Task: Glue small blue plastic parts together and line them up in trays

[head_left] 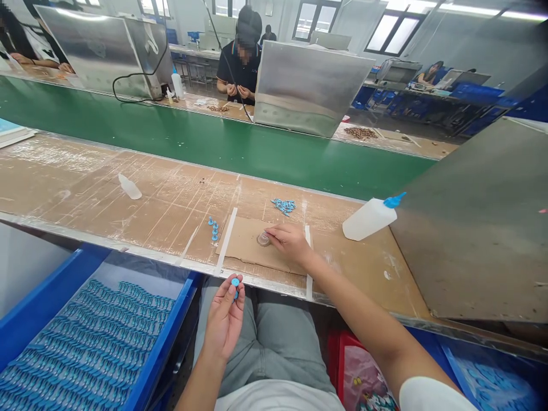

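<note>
My left hand (226, 319) is raised over my lap, just off the table's front edge. Its fingers are closed on a small blue disc-shaped piece (235, 282), and another bit of blue shows between the fingers below it. My right hand (291, 242) reaches over a cardboard sheet (246, 251) taped to the table. Its fingertips are pinched together at the rim of a small clear round dish (263, 239); whatever lies between them is too small to make out. Left of the cardboard stand several blue disc-shaped pieces (214, 231). Behind it lies a heap of small blue parts (283, 206).
A white bottle with a blue nozzle (370, 219) leans at right, beside a metal box (479, 228). A small white bottle (129, 187) lies at left. Blue trays (184, 297) of blue pieces and a red bin (336, 359) sit below. Beyond the green belt (192, 137), a person works.
</note>
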`<state>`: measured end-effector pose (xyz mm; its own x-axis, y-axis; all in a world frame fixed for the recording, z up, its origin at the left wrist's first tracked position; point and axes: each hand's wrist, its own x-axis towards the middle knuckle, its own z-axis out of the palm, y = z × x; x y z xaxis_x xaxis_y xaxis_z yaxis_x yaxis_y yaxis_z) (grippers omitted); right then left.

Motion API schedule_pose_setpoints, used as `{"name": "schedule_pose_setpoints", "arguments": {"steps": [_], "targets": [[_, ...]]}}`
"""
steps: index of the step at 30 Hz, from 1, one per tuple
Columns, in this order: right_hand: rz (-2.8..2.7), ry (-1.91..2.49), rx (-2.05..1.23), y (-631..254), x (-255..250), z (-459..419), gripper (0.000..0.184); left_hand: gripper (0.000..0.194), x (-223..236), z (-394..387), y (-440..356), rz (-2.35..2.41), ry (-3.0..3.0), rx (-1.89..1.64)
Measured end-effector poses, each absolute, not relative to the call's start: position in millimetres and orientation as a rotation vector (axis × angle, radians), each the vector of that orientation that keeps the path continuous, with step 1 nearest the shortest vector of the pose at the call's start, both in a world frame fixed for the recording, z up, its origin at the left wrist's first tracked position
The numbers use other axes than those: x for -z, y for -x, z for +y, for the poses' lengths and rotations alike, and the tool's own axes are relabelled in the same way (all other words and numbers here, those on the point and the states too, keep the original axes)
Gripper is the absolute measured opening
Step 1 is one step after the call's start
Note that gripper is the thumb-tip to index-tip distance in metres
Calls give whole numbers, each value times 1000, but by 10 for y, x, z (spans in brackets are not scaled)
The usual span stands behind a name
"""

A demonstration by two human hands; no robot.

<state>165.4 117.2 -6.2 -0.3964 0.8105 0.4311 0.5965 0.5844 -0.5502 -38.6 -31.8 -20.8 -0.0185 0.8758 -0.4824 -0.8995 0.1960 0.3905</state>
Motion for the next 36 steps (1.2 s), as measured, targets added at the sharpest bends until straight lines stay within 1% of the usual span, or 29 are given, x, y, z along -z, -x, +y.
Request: {"name": "schedule_pose_setpoints", "arguments": {"steps": [6, 11, 15, 18, 22, 27, 36], "targets": [[-1896, 1173, -452, -1610, 27, 1104, 21, 23, 155, -208, 321, 716, 30, -1428], [-1714, 1280, -509, -1559, 62, 1036, 23, 20, 122, -96, 233, 702, 10, -1423], [-1518, 1278, -461, -1434, -77, 802, 22, 18, 83, -97, 171, 678, -1, -1395], [-1426, 1234, -516, -1282, -238, 486, 18, 19, 37, -134, 139, 645, -29, -1377], [-1403, 1200, -650, -1095, -327, 114, 16, 19, -16, -182, 114, 577, -90, -1360], [-1365, 1144, -743, -986, -249, -57, 16, 18, -36, -233, 106, 546, -106, -1377], [-1366, 1117, -732, -936, -226, -118, 20, 21, -10, -281, 117, 597, -134, -1396]]}}
